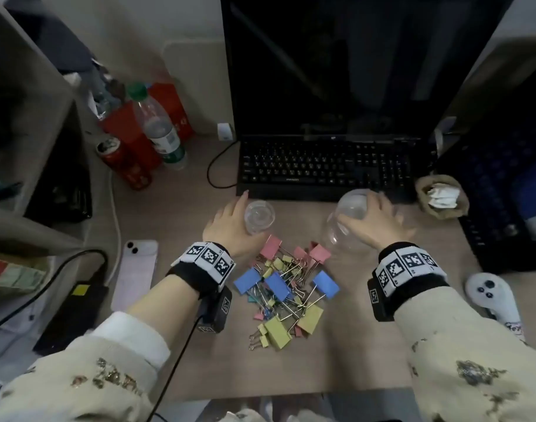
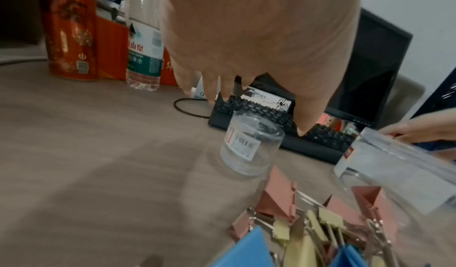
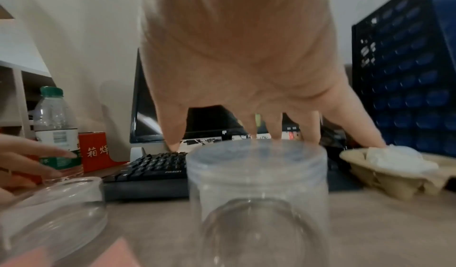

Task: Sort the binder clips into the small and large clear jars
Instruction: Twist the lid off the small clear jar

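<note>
Here the right hand (image 1: 379, 222) has its grip spread, fingers apart, over the top of the large clear jar (image 3: 256, 189), the left hand (image 1: 230, 222) keeps straight fingers just beside the small clear jar (image 1: 259, 216), and the binder clips (image 1: 286, 287) lie heaped on the tabletop (image 1: 184, 214) nearer the person.

The clips (image 1: 286, 295) are pink, blue and yellow, a few small ones teal, all with silver wire handles. The small jar (image 1: 259, 216) is clear, its label white with a black barcode and a red mark; the large jar (image 1: 348, 214) is clear too. The desk (image 1: 367, 360) is pale brown woodgrain. The keyboard (image 1: 321, 166) is black. Near the desk's back left corner, the can (image 1: 123, 162) is red with gold ornament; the clear bottle (image 1: 158, 129) has a green cap and a green-and-white label. The wristbands (image 1: 207, 257) are black with black-and-white square codes. The sleeves (image 1: 114, 370) are cream, flecked gold-brown.
</note>
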A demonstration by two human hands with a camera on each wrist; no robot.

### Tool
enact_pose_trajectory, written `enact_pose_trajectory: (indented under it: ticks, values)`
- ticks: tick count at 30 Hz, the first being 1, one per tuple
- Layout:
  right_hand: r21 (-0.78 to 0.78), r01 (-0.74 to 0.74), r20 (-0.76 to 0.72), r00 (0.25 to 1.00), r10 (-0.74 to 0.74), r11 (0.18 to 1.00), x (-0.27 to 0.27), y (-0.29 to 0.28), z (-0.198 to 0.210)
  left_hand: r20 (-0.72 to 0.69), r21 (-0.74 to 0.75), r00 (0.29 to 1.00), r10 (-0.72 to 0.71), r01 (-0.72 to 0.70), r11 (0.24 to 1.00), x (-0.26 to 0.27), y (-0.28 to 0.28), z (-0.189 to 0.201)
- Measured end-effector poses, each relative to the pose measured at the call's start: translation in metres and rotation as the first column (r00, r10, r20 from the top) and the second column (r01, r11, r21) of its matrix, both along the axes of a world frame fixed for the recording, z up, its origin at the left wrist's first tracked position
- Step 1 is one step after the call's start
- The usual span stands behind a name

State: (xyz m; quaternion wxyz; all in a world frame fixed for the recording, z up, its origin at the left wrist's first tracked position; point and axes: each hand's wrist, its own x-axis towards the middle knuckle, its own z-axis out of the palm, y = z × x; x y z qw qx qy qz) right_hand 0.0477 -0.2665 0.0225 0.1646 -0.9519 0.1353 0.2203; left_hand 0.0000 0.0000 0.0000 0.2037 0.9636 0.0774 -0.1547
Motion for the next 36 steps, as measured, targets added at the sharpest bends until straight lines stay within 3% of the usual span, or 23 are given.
enact_pose_trajectory:
  ticks: [5,11,14,17,20,26,29,36]
  values:
    - [0.039,-0.057,-0.009,0.998,0.057,0.998,-0.004,-0.001,-0.009,-0.120,-0.050,0.992,0.049,-0.055,0.997,0.009,0.003,-0.017]
    - [0.000,-0.087,0.063,0.994,0.087,0.996,-0.008,-0.011,-0.017,-0.108,-0.010,0.994,-0.013,0.012,1.000,0.019,-0.006,-0.033]
    - [-0.013,-0.109,0.218,0.970,0.109,0.994,-0.011,-0.012,-0.020,-0.055,0.056,0.998,-0.007,0.010,0.998,0.028,-0.014,-0.039]
    - [-0.003,-0.145,0.452,0.883,0.131,0.989,-0.016,-0.008,-0.017,0.055,0.129,0.998,-0.015,0.007,0.992,0.030,-0.019,-0.038]
    - [0.064,-0.238,0.563,0.810,0.162,0.969,-0.018,0.002,-0.008,0.183,0.130,0.982,-0.048,0.025,0.991,0.025,-0.025,-0.025]
    - [0.219,-0.531,0.362,0.823,0.437,0.819,-0.030,0.049,0.015,0.257,0.075,0.950,-0.176,0.162,0.984,0.019,-0.041,0.010]
    - [0.309,-0.476,0.267,0.875,0.405,0.824,-0.036,0.067,0.025,0.267,0.105,0.926,-0.266,0.247,0.963,0.013,-0.048,0.018]
    - [0.254,-0.442,0.171,0.896,0.410,0.860,-0.033,0.073,0.038,0.242,0.183,0.908,-0.341,0.302,0.935,0.001,-0.047,0.035]
